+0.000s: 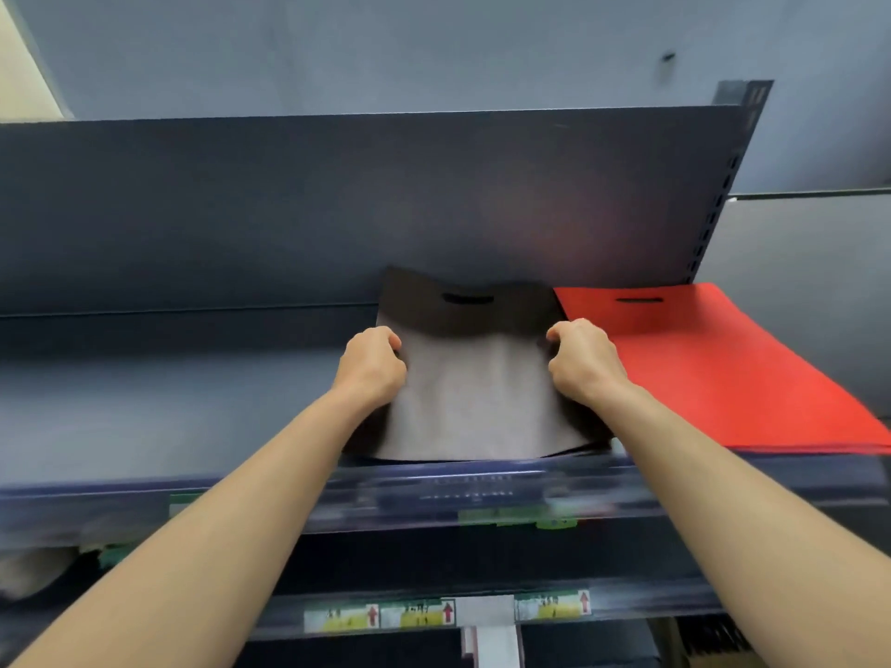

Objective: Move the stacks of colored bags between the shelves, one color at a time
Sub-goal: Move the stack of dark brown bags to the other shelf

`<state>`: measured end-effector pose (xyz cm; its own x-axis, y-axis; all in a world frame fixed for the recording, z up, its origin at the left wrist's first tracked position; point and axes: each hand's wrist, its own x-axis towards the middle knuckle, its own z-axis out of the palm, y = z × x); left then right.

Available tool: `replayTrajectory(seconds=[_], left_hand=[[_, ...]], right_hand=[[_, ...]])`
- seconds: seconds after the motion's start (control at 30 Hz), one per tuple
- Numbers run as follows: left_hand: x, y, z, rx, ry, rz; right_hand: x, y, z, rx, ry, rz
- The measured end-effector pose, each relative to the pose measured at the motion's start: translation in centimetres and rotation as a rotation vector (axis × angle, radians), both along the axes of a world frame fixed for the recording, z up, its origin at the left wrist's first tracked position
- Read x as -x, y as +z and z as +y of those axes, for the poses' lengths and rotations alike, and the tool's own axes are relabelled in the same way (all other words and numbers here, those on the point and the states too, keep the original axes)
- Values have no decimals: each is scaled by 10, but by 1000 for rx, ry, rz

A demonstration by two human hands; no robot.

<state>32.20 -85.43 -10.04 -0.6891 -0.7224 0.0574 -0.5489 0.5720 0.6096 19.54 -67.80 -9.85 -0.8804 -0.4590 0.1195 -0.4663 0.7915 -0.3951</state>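
Left hand point(373, 366), right hand point(581, 361) grip brown bag stack point(475, 378) by its 2 side edges. Judged soft, light, floppy (far end buckles).

Left of the brown bag stack point(475, 397) the top shelf point(168, 402) shows bare surface, wide enough for a hand to pass. On the right the red bag stack point(713, 368) lies just beside it with no visible gap. The back panel point(337, 209) closes the rear, the slotted upright point(723, 185) bounds the far right; overhead is open
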Motion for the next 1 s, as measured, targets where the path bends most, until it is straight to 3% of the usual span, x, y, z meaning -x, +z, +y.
replayTrajectory(seconds=[0.37, 0.5, 0.77, 1.0], left_hand=[[12, 2, 4, 93, -88, -153], [14, 13, 12, 244, -26, -198], [50, 61, 96, 451, -449, 237], [87, 103, 222, 633, -755, 587]], right_hand=[[8, -5, 4, -50, -105, 60], [4, 4, 10, -61, -85, 187], [-6, 57, 65, -120, -104, 542], [-17, 96, 193, -253, -330, 695]])
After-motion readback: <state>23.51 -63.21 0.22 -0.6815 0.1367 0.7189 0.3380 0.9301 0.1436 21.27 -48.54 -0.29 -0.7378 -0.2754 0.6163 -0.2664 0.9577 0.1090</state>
